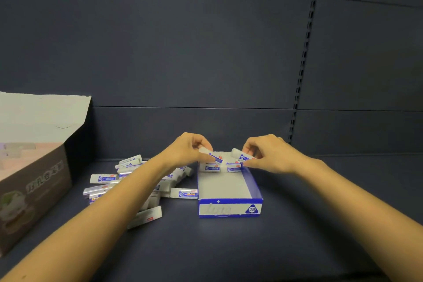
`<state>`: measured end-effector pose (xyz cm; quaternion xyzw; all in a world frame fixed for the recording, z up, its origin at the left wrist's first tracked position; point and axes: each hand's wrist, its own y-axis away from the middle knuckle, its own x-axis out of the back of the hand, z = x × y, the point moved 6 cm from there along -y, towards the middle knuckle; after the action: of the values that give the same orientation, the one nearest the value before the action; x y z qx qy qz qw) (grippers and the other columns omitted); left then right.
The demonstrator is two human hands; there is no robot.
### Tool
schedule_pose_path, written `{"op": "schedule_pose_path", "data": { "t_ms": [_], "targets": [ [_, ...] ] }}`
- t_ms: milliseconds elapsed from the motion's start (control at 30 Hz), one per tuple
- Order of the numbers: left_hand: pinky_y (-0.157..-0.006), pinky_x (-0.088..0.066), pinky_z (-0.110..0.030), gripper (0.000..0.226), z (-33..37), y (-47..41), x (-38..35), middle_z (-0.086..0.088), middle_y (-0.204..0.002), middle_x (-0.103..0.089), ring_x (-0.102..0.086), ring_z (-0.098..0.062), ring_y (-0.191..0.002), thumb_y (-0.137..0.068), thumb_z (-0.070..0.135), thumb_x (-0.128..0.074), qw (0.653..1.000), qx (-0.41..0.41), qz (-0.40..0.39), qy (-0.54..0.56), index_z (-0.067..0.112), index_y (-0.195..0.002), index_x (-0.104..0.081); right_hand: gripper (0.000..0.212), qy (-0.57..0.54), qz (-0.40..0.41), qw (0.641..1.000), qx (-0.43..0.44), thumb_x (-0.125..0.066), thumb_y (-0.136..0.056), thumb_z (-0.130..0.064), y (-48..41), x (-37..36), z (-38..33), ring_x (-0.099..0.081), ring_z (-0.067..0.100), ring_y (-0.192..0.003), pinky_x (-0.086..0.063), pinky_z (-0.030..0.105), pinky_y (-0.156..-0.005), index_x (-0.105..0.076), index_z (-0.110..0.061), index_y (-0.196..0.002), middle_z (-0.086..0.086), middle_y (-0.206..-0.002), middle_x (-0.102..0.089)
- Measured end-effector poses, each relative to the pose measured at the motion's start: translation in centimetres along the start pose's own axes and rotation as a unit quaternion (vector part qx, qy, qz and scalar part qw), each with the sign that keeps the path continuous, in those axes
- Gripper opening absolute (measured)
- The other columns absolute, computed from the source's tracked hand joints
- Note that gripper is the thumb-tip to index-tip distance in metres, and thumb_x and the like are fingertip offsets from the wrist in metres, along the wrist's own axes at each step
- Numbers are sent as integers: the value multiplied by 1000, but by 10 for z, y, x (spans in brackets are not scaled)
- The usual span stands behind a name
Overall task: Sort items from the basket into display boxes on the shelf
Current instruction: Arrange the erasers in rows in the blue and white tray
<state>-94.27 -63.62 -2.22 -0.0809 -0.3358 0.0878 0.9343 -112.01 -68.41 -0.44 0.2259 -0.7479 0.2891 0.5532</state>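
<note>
Two bare forearms (103,217) reach in from the bottom edge over the dark shelf (229,249); just past them stands the blue-and-white display box (230,209) marked 2B, its near end bare; the left hand (190,147) pinches a white eraser (214,156) in a blue sleeve between thumb and fingertips, and the right hand (269,154) pinches a second eraser (240,155) the same way; both are held just above the far end of the box, over a row of erasers (219,168) already lying there side by side; whether either held eraser touches that row I cannot tell; left of the box, partly under the left arm, a heap of loose erasers (107,178) lies on the shelf, its nearest piece just beside the box's left wall; further left sits an open brown carton (34,190) with its flap up; no basket shows; the sorting looks to be at an early stage: only the far end of the box is filled, most of its floor is open, and the bulk of the heap is yet to go in
</note>
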Motion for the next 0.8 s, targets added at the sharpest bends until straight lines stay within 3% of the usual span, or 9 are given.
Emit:
{"op": "schedule_pose_path", "data": {
  "t_ms": [100,200,333,467,667,800],
  "targets": [
    [-71,-53,-23,13,0,-5,-9,-1,-93,-67,-63,-14,-85,-77,14,-74,1000,1,5,-25,17,-83,-63,26,22,3,1000,-2,-65,-85,-38,2,1,3,-58,9,-88,-47,24,-70,-57,-26,-107,-8,-106,-64],
    [-79,-51,-26,12,-1,-10,-16,-9,-100,-68,-62,-18,-90,-78,12,-72,998,1,18,-57,8,-88,-65,30,44,14,999,1,-63,-86,-39,2,2,4,-56,9,-89,-43,23,-68,-57,-28,-113,-9,-110,-64],
    [-81,-51,-30,14,-6,-12,-22,-10,-98,-67,-61,-19,-90,-77,17,-75,995,7,27,-92,14,-73,-61,29,44,16,999,1,-64,-86,-36,1,0,7,-58,11,-97,-50,28,-77,-59,-26,-114,-7,-114,-65],
    [-64,-45,-19,20,-10,-13,-32,-9,-95,-70,-56,-13,-77,-73,24,-78,992,-9,17,-128,9,-80,-67,29,47,9,999,6,-64,-87,-35,-3,-5,6,-60,12,-100,-52,30,-81,-61,-25,-114,-5,-114,-66],
    [-93,-43,-33,25,-14,-20,-33,-2,-100,-70,-51,-9,-84,-79,33,-71,963,-34,18,-265,11,-91,-71,32,53,0,999,10,-63,-88,-33,-14,-14,3,-61,15,-102,-52,29,-84,-61,-22,-117,-1,-118,-65],
    [-89,-27,-23,18,-11,-22,-34,3,-105,-68,-44,-6,-90,-84,29,-66,932,-69,19,-354,18,-96,-72,31,57,-7,998,14,-63,-89,-30,-22,-20,-2,-61,17,-104,-49,26,-83,-61,-20,-117,1,-119,-64]
  ]
}}
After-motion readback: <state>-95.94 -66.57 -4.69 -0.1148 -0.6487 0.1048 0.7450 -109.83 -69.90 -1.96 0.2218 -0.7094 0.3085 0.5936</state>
